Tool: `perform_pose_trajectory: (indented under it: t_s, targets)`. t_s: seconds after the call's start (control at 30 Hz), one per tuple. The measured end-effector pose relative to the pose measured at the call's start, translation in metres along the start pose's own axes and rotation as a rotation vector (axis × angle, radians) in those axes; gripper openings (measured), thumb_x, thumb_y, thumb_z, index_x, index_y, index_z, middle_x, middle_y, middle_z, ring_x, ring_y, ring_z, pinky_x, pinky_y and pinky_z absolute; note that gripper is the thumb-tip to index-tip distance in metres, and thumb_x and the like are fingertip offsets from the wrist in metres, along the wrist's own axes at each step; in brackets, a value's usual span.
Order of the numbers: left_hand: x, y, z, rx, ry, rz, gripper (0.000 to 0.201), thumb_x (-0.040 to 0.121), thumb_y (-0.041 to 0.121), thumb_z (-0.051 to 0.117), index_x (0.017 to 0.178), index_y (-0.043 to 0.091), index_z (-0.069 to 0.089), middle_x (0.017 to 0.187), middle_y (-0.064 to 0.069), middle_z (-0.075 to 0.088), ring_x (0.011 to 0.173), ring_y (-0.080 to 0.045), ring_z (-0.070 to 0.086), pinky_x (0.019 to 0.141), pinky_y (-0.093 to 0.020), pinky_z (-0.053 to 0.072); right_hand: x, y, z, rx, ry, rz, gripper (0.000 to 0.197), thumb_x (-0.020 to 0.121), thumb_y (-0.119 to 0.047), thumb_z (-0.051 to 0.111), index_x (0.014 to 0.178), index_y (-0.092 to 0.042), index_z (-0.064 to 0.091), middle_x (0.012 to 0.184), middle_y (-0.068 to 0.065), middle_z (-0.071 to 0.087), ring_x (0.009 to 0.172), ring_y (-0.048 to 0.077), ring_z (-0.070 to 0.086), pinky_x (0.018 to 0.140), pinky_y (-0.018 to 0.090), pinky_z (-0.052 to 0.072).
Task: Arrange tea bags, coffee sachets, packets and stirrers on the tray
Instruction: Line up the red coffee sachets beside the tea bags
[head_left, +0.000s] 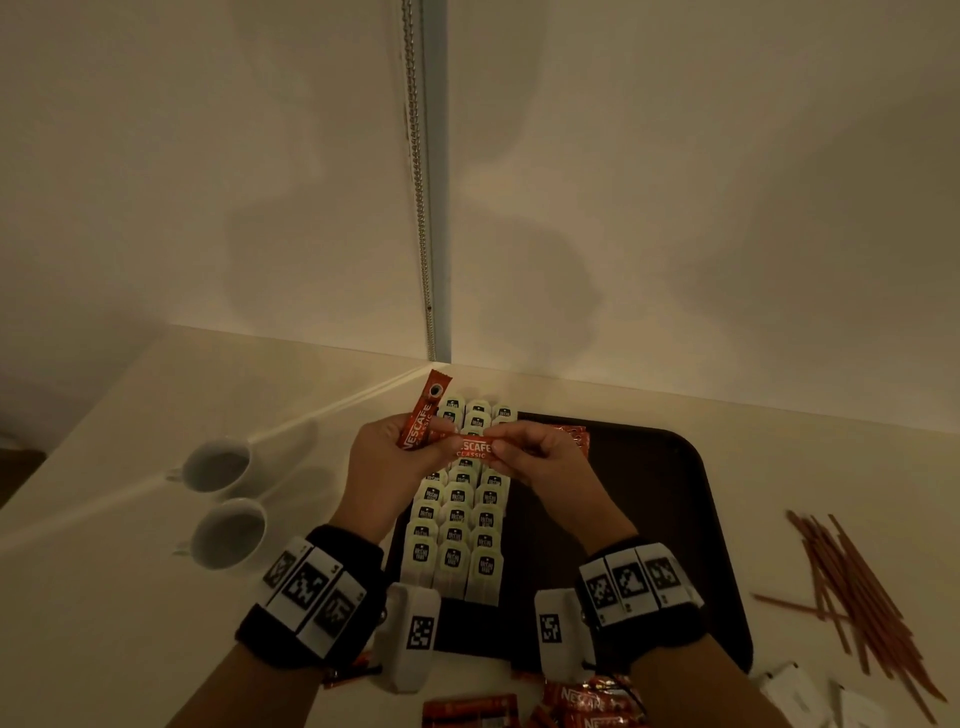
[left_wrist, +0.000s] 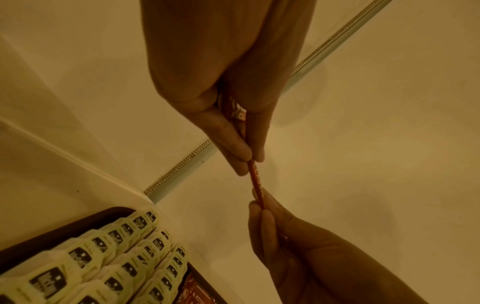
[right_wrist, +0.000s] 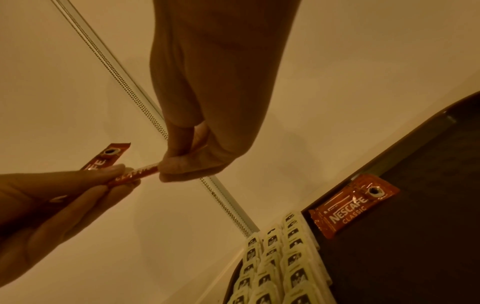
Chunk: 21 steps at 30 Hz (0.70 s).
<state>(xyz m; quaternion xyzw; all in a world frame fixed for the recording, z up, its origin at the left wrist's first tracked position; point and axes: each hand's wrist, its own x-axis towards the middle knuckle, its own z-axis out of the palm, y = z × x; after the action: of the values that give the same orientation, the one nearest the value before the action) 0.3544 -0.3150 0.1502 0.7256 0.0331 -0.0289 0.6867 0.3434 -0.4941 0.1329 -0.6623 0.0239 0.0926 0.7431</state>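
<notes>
My left hand (head_left: 415, 448) grips two red coffee sachets above the tray. One sachet (head_left: 423, 415) sticks up and away from the fingers. The other sachet (head_left: 475, 448) lies crosswise, and my right hand (head_left: 506, 448) pinches its right end. In the right wrist view this sachet (right_wrist: 137, 173) spans the gap between both hands. The dark brown tray (head_left: 649, 519) carries three rows of overlapping tea bags (head_left: 457, 525) along its left side. One more sachet (right_wrist: 355, 205) lies flat at the tray's far edge, beside the tea bags.
Two white cups (head_left: 218, 465) (head_left: 228, 535) stand left of the tray. Several brown stirrers (head_left: 852, 587) lie loose on the counter to the right. Loose red sachets (head_left: 587, 701) and white packets (head_left: 789, 691) lie near the front edge. A wall corner rises behind the tray.
</notes>
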Motion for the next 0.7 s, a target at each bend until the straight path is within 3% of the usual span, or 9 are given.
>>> perform_pose_trajectory:
  t_s: [0.17, 0.23, 0.3, 0.43, 0.57, 0.7]
  targets:
    - [0.003, -0.004, 0.002, -0.02, -0.005, -0.061, 0.013, 0.077, 0.005, 0.074, 0.089, 0.009, 0.072, 0.08, -0.005, 0.074, 0.074, -0.014, 0.07, 0.066, -0.017, 0.054, 0.005, 0.0, -0.019, -0.327, -0.1, 0.034, 0.027, 0.091, -0.004, 0.053, 0.099, -0.026, 0.067, 0.103, -0.008, 0.064, 0.09, 0.002, 0.06, 0.078, 0.015, 0.05]
    - [0.004, -0.002, 0.003, -0.125, -0.014, -0.138, 0.009, 0.084, 0.01, 0.068, 0.092, 0.007, 0.07, 0.091, -0.014, 0.073, 0.085, -0.022, 0.071, 0.07, -0.02, 0.055, 0.012, 0.002, -0.033, -0.4, -0.003, 0.002, 0.025, 0.089, -0.005, 0.057, 0.094, -0.027, 0.068, 0.097, -0.01, 0.066, 0.081, -0.005, 0.059, 0.07, 0.01, 0.047]
    - [0.003, 0.001, 0.001, -0.231, -0.005, -0.252, 0.015, 0.092, 0.018, 0.059, 0.097, 0.007, 0.068, 0.095, -0.014, 0.072, 0.089, -0.026, 0.071, 0.068, -0.021, 0.056, 0.019, 0.007, -0.053, -0.396, 0.162, -0.008, 0.022, 0.087, -0.004, 0.059, 0.09, -0.024, 0.068, 0.094, -0.007, 0.068, 0.078, -0.003, 0.06, 0.066, 0.011, 0.047]
    - [0.003, -0.003, -0.01, -0.259, -0.03, -0.38, 0.022, 0.097, 0.023, 0.05, 0.107, 0.01, 0.065, 0.095, -0.009, 0.074, 0.083, -0.025, 0.071, 0.065, -0.024, 0.057, 0.036, 0.035, -0.101, -0.506, 0.36, 0.088, 0.019, 0.087, -0.006, 0.062, 0.083, -0.024, 0.064, 0.099, -0.001, 0.066, 0.098, 0.016, 0.061, 0.085, 0.032, 0.052]
    - [0.002, -0.01, -0.014, -0.284, -0.016, -0.417, 0.021, 0.098, 0.016, 0.046, 0.109, 0.009, 0.062, 0.093, -0.01, 0.074, 0.074, -0.022, 0.071, 0.059, -0.022, 0.056, 0.042, 0.064, -0.125, -0.717, 0.343, 0.224, 0.016, 0.086, -0.009, 0.063, 0.086, -0.025, 0.063, 0.104, -0.001, 0.061, 0.097, 0.012, 0.055, 0.089, 0.029, 0.046]
    - [0.003, -0.015, -0.013, -0.306, 0.004, -0.438, 0.012, 0.098, 0.006, 0.039, 0.104, 0.006, 0.049, 0.087, -0.013, 0.074, 0.065, -0.021, 0.07, 0.053, -0.022, 0.054, 0.047, 0.077, -0.123, -0.719, 0.294, 0.33, 0.015, 0.087, -0.008, 0.062, 0.093, -0.023, 0.063, 0.11, -0.003, 0.056, 0.101, 0.01, 0.05, 0.093, 0.028, 0.043]
